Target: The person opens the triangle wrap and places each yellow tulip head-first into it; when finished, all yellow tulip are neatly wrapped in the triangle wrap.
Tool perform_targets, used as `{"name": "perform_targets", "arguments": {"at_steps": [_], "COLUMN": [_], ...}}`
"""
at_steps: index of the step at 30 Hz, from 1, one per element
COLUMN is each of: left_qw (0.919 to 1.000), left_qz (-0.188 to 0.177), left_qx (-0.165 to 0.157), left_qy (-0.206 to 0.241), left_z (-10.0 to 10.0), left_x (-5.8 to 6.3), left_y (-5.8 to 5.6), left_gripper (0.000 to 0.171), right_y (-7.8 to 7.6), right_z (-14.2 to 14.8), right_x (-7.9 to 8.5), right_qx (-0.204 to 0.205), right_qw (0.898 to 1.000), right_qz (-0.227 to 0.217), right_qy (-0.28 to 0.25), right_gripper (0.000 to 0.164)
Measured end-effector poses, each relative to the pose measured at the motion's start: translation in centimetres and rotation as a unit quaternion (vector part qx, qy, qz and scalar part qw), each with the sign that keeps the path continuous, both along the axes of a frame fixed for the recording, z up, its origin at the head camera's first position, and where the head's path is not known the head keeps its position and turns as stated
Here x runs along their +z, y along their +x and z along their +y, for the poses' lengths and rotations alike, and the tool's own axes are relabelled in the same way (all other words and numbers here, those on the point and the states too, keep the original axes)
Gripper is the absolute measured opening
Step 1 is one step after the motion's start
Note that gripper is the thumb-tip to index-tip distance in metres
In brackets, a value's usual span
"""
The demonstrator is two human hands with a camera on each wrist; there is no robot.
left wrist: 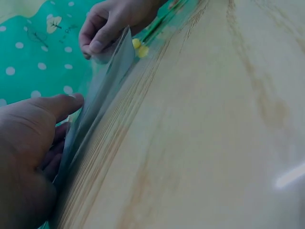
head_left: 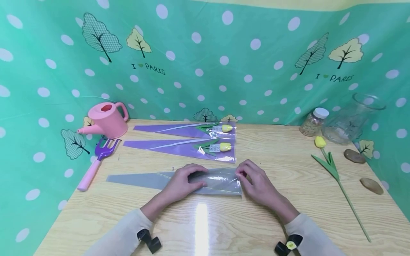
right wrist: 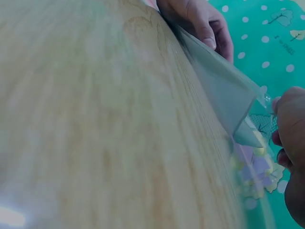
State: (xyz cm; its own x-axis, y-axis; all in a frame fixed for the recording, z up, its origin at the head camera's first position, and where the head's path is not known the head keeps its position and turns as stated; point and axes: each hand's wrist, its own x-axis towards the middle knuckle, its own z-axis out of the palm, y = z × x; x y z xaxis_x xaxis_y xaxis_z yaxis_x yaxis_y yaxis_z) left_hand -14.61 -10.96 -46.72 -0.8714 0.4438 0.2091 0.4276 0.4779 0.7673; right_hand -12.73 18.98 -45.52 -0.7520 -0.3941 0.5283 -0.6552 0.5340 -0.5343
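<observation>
A long tapered flower sleeve (head_left: 221,181), grey with a clear front, lies across the table with its narrow end to the left. My right hand (head_left: 257,183) pinches the clear film at the wide end between thumb and fingers. In the right wrist view, the sleeve's mouth (right wrist: 245,126) gapes and the clear layer is drawn away from the grey one. My left hand (head_left: 185,179) rests on the middle of the sleeve, thumb and fingers spread apart and gently bent. Nothing shows inside the sleeve.
Behind lie two purple sleeves (head_left: 169,145), each with a yellow tulip. At left are a pink watering can (head_left: 109,121) and a hand fork (head_left: 96,167). A loose tulip (head_left: 333,170), a capped jar (head_left: 312,124), a glass vase (head_left: 342,128) and two stones (head_left: 371,185) are at right.
</observation>
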Motion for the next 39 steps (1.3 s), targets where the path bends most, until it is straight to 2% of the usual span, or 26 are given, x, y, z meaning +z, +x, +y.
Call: {"name": "perform_targets", "arguments": {"at_steps": [4, 11, 16, 20, 25, 28, 31, 34, 35, 37, 39], "left_qw": [0.9998, 0.9988, 0.9979, 0.9980, 0.9979, 0.9975, 0.9971, 0.9970, 0.9971, 0.9973, 0.9975], "left_qz": [0.013, 0.028, 0.035, 0.032, 0.029, 0.024, 0.022, 0.023, 0.023, 0.022, 0.020], "left_qx": [0.017, 0.041, 0.054, 0.054, 0.057, 0.064, 0.067, 0.066, 0.064, 0.062, 0.060], "left_qy": [-0.005, -0.001, 0.003, 0.006, 0.011, 0.020, 0.027, 0.032, 0.033, 0.032, 0.031], "left_z": [0.0, 0.0, 0.1, 0.1, -0.1, -0.1, -0.1, 0.1, 0.1, 0.1, 0.1], "left_x": [0.0, 0.0, 0.2, 0.4, 0.8, 1.0, 1.1, 1.2, 1.2, 1.1, 1.1], "left_y": [-0.1, -0.2, -0.2, -0.3, -0.6, -0.9, -1.3, -1.8, -1.9, -2.1, -2.2], "left_gripper": [0.033, 0.024, 0.019, 0.018, 0.019, 0.018, 0.019, 0.020, 0.021, 0.021, 0.020], "right_y": [0.0, -0.2, -0.1, 0.3, 0.9, 1.3, 1.8, 2.4, 2.7, 3.4, 4.3], "right_z": [-0.3, -0.6, -0.6, 0.8, 5.5, 9.1, 12.6, 16.3, 17.5, 19.9, 22.2], "right_x": [0.4, 0.7, 1.3, 1.9, 1.7, 1.6, 1.6, 1.6, 1.6, 1.6, 1.5], "right_qx": [0.006, 0.020, -0.004, -0.028, -0.080, -0.107, -0.098, -0.065, -0.058, -0.053, -0.066], "right_qw": [1.000, 1.000, 0.997, 0.983, 0.958, 0.937, 0.902, 0.856, 0.844, 0.826, 0.815], "right_qz": [0.012, 0.008, -0.051, -0.133, -0.210, -0.250, -0.286, -0.313, -0.318, -0.329, -0.336], "right_qy": [-0.003, -0.015, -0.055, -0.121, -0.177, -0.218, -0.308, -0.406, -0.428, -0.454, -0.467], "right_gripper": [0.013, 0.003, 0.003, 0.012, 0.024, 0.027, 0.025, 0.027, 0.029, 0.032, 0.034]}}
